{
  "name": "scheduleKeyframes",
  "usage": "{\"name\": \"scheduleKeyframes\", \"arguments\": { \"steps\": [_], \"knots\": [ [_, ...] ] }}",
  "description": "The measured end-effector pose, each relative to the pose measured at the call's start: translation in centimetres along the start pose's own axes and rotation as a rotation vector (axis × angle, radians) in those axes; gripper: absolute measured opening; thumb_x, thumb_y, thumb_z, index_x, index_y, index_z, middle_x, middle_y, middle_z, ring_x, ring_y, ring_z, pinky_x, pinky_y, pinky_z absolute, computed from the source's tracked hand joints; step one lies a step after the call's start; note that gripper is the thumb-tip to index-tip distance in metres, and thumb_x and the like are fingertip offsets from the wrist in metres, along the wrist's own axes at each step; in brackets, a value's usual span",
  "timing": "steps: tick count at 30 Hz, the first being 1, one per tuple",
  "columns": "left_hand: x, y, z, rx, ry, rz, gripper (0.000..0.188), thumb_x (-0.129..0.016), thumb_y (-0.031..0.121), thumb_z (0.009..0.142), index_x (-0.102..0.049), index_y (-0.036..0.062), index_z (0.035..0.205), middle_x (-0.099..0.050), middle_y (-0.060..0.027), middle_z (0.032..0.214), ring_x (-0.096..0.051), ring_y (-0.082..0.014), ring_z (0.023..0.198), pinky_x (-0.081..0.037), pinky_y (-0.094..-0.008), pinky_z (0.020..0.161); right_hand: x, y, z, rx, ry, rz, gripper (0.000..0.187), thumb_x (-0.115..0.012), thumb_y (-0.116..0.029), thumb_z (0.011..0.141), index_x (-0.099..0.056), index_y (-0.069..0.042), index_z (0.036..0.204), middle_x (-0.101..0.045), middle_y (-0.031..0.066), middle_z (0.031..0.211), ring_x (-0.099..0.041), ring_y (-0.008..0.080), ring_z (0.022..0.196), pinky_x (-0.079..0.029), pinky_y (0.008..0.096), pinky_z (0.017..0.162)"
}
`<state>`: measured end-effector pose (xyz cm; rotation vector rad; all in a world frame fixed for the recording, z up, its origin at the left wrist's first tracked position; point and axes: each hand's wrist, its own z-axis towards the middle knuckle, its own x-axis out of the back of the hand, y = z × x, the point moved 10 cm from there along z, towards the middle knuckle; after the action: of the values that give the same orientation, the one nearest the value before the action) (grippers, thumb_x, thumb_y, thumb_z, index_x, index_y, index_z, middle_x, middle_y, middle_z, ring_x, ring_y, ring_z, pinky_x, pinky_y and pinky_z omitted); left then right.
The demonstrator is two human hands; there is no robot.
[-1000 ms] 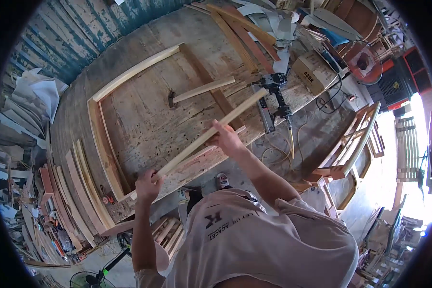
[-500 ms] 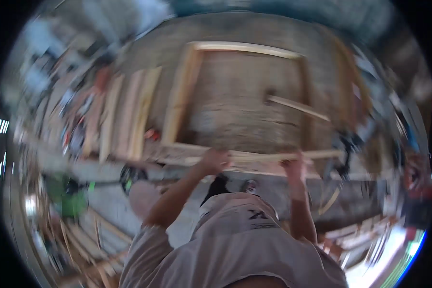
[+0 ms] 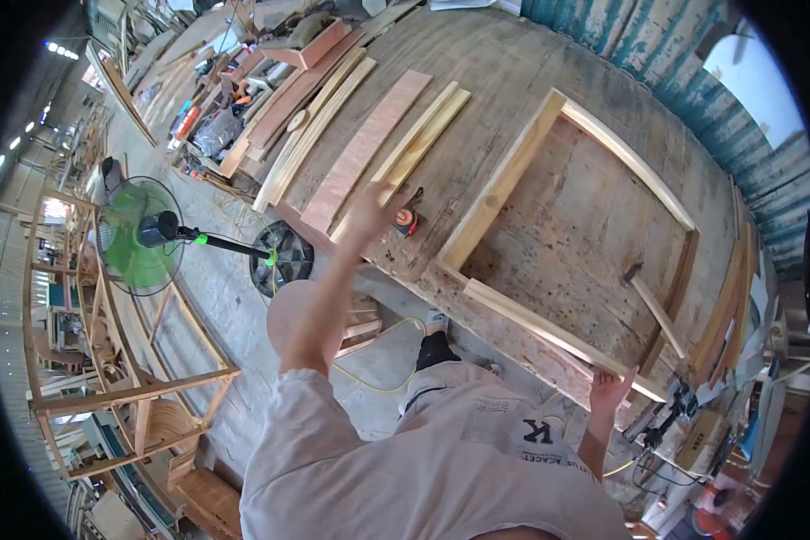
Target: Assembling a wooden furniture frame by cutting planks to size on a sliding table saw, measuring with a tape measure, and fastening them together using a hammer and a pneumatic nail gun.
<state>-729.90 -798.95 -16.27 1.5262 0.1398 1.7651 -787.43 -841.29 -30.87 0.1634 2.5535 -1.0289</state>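
Observation:
My left hand (image 3: 369, 214), smeared by motion, reaches over the near end of a pale wooden strip (image 3: 414, 144). Just right of it lies an orange and black tape measure (image 3: 407, 220); I cannot tell whether they touch. At the front edge of the worktable, my right hand (image 3: 610, 389) grips a long pale wooden strip (image 3: 549, 335) near its right end. That strip lies along the near side of a rectangular wooden frame (image 3: 497, 193). A hammer (image 3: 659, 313) rests at the frame's right, its handle across the right rail.
Several boards (image 3: 369, 148) lie left on the wooden worktable (image 3: 477, 108), with tools and clutter beyond. A green standing fan (image 3: 142, 236) is on the floor at left. A black tool (image 3: 675, 412) sits at the table's right corner. A slatted wooden structure (image 3: 135, 396) stands lower left.
My left hand has left the near strip and moved left toward the tape measure. My right hand stays at the strip. The view has turned left.

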Motion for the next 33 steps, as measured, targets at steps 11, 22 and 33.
{"name": "scheduleKeyframes", "arguments": {
  "steps": [11,22,33],
  "knots": [
    [10.7,-33.1,3.4,0.676,0.047,0.588,0.062,-0.069,0.037,0.078,-0.049,0.0074,0.129,-0.056,-0.0169,0.124,-0.054,-0.0327,0.117,-0.043,-0.0490,0.096,-4.9,0.0,-3.7,0.075,0.185,-0.056,0.068,-0.068,-0.062,0.077,-0.061,0.002,0.098,-0.064,0.0075,0.088,-0.062,0.0189,0.079,-0.056,0.0321,0.076],
    [7.9,-37.9,6.6,0.496,-0.076,0.623,0.037,-0.067,0.024,0.078,-0.057,0.0039,0.108,-0.061,-0.0183,0.105,-0.059,-0.0368,0.102,-0.049,-0.0458,0.085,-12.8,2.0,-4.6,0.065,0.191,-0.110,0.061,-0.071,-0.063,0.074,-0.064,-0.003,0.088,-0.066,0.0044,0.078,-0.064,0.0166,0.071,-0.057,0.0274,0.065],
    [4.3,-35.5,4.9,0.421,-0.120,0.528,0.044,-0.067,0.037,0.082,-0.057,0.0034,0.108,-0.057,-0.0196,0.109,-0.056,-0.0382,0.105,-0.049,-0.0449,0.087,-14.0,5.8,-3.2,-0.037,0.094,-0.089,0.056,-0.069,-0.056,0.080,-0.063,-0.003,0.095,-0.066,0.0054,0.086,-0.064,0.0170,0.081,-0.055,0.0312,0.079]
  ]
}}
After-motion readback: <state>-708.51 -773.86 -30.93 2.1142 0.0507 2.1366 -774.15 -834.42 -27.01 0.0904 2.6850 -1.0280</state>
